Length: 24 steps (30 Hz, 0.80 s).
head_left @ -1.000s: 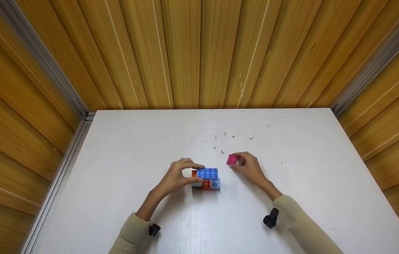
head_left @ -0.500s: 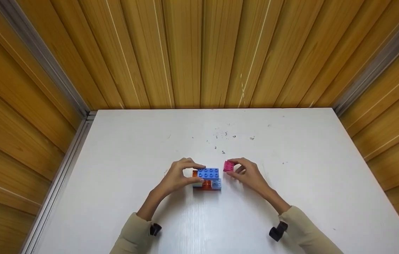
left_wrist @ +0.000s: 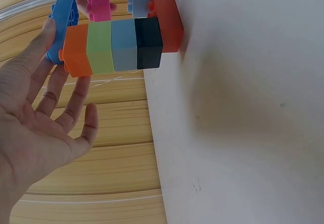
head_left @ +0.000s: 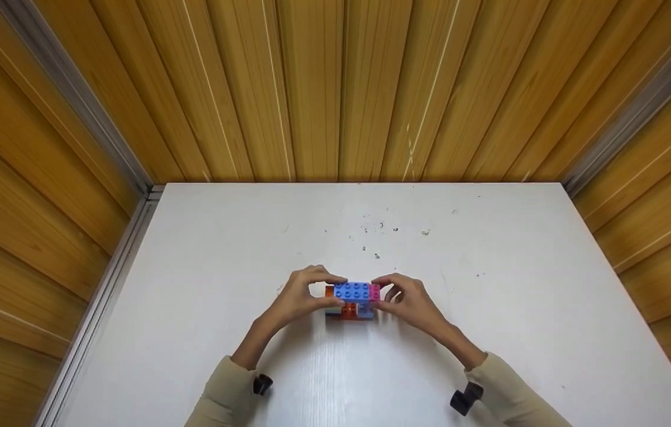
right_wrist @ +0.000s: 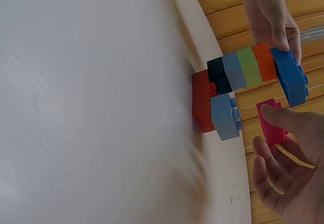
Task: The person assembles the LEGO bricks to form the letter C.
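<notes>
A tower of toy building bricks stands on the white table. Its red base brick [right_wrist: 202, 102] carries a column of dark [left_wrist: 149, 42], grey-blue [left_wrist: 124, 45], lime [left_wrist: 100, 47] and orange [left_wrist: 77, 50] bricks. A blue brick [head_left: 352, 290] tops the column and overhangs to the right; my left hand [head_left: 299, 295] pinches it between thumb and fingers. A light blue brick [right_wrist: 224, 117] sits on the base's other end. My right hand [head_left: 411, 301] pinches a pink brick [right_wrist: 271, 123] near the overhanging end, above the light blue brick and apart from it in the right wrist view.
The white tabletop [head_left: 223, 237] has small dark marks [head_left: 377, 228] beyond the hands. Wood-patterned walls [head_left: 335, 89] rise behind and at both sides, with a metal rail [head_left: 116, 267] along the left edge. A black wrist camera [head_left: 466, 398] hangs under the right sleeve.
My right hand has brought the pink brick left and nearer to me, up to the blue brick's right end. The left hand and tower have stayed in place.
</notes>
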Each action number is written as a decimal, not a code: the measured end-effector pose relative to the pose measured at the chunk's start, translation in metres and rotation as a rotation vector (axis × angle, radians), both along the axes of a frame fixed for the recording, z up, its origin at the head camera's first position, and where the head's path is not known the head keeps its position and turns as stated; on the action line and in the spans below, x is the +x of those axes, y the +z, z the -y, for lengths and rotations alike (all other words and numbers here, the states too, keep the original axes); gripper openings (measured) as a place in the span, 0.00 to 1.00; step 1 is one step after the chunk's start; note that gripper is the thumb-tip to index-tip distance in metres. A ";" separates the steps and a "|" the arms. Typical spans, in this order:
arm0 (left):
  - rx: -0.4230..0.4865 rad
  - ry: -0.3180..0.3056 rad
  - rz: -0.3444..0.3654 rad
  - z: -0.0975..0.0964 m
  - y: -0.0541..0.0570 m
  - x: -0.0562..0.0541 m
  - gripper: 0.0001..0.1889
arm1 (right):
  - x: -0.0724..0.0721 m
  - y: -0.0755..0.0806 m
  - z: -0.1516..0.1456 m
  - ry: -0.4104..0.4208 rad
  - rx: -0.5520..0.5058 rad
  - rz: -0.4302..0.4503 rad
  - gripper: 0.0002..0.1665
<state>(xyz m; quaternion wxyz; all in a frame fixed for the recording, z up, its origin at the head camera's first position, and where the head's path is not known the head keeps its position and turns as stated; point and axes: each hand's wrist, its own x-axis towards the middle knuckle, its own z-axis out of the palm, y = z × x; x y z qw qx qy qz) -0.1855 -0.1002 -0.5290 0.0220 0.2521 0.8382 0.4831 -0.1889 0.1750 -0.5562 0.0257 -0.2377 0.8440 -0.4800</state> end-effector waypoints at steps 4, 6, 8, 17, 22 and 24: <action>0.000 -0.002 0.011 0.000 0.000 0.000 0.20 | 0.004 0.002 0.003 0.005 -0.013 0.011 0.21; -0.003 -0.003 0.008 0.000 0.000 -0.001 0.20 | 0.006 0.004 0.004 0.001 -0.029 0.018 0.21; -0.004 -0.004 -0.006 0.001 -0.001 -0.001 0.20 | 0.009 0.004 0.005 -0.004 -0.049 0.023 0.21; -0.016 -0.007 -0.010 0.002 0.000 -0.001 0.20 | 0.019 -0.001 0.012 -0.024 -0.157 0.005 0.22; -0.027 -0.001 0.024 0.001 0.001 -0.003 0.21 | 0.024 -0.006 0.015 -0.044 -0.182 -0.047 0.23; -0.045 0.003 0.034 -0.001 0.003 -0.004 0.21 | 0.025 -0.009 0.016 -0.049 -0.201 -0.065 0.23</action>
